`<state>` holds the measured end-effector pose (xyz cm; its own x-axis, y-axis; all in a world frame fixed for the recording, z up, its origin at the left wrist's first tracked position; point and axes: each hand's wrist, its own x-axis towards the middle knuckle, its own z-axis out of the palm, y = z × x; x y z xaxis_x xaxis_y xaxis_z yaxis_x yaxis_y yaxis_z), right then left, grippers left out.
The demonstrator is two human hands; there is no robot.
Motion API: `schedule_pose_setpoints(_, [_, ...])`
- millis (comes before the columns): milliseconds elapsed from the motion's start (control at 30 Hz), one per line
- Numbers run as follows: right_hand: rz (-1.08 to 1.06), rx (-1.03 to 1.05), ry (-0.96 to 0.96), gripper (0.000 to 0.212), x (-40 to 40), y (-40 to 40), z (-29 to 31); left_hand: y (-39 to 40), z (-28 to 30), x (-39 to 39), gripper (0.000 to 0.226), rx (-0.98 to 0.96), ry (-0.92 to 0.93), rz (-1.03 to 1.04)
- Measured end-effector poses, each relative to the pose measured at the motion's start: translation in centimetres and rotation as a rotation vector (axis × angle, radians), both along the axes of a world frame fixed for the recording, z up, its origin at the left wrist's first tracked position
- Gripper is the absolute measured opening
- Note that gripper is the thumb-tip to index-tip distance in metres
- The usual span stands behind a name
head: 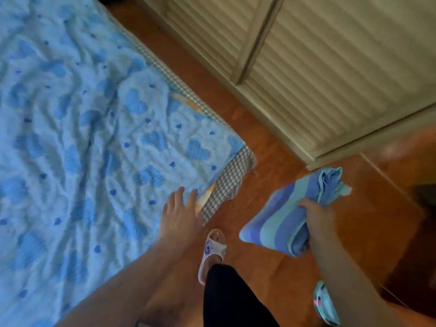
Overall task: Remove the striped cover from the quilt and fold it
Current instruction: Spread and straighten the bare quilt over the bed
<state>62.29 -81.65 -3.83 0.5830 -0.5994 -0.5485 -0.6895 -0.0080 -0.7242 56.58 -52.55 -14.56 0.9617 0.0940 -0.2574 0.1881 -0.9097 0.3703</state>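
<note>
Right hand (317, 214) gripped folded striped cover (286, 217); left hand (180, 212) fingers straight over heart-print quilt (94, 128). Folding apparently done; next: set cover down.

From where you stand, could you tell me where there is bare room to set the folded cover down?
The quilt lies spread over the bed, rumpled but with nothing on it, left of the left hand. The floor between bed and wardrobe is bare. It is crowded near the slipper, below the right hand gripping the cover.
</note>
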Motion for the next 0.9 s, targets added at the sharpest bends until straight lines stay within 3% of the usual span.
schedule_pose_setpoints(100, [-0.004, 0.013, 0.017, 0.018, 0.3, -3.5, -0.2, -0.2, -3.9, 5.9, 0.086, 0.158, 0.167, 0.140])
schedule_pose_setpoints(200, [0.104, 0.036, 0.017, 0.019, 0.2, -3.8, 1.4, 2.0, -3.8, 8.1, 0.065, 0.289, 0.210, 0.051])
schedule_pose_setpoints(267, [0.157, 0.036, -0.027, 0.022, 1.1, -1.8, 3.7, 4.9, -1.4, 8.5, 0.043, 0.202, 0.188, 0.070])
schedule_pose_setpoints(367, [0.202, 0.049, -0.087, 0.029, 2.6, 3.2, 7.9, 12.8, 5.6, 7.1, 0.034, 0.041, 0.133, 0.407])
schedule_pose_setpoints(467, [0.283, 0.046, -0.142, 0.030, 3.2, 10.4, 11.5, 24.3, 14.4, 0.1, 0.031, 0.263, -0.055, 0.566])
schedule_pose_setpoints(567, [0.392, 0.086, -0.248, 0.027, 2.0, 20.9, 15.6, 34.6, 24.0, -10.4, 0.040, 0.687, -0.149, 0.488])
schedule_pose_setpoints(667, [0.469, 0.245, -0.360, 0.029, -0.3, 30.4, 20.7, 43.0, 34.4, -20.1, 0.029, 0.960, -0.202, 0.505])
schedule_pose_setpoints(800, [0.600, 0.563, -0.504, 0.022, -1.9, 38.5, 26.6, 51.4, 46.1, -32.6, 0.021, 1.189, -0.216, 0.691])
schedule_pose_setpoints(900, [0.611, 0.697, -0.616, 0.035, -2.5, 42.4, 28.4, 52.7, 47.5, -39.2, 0.021, 1.209, -0.149, 0.736])
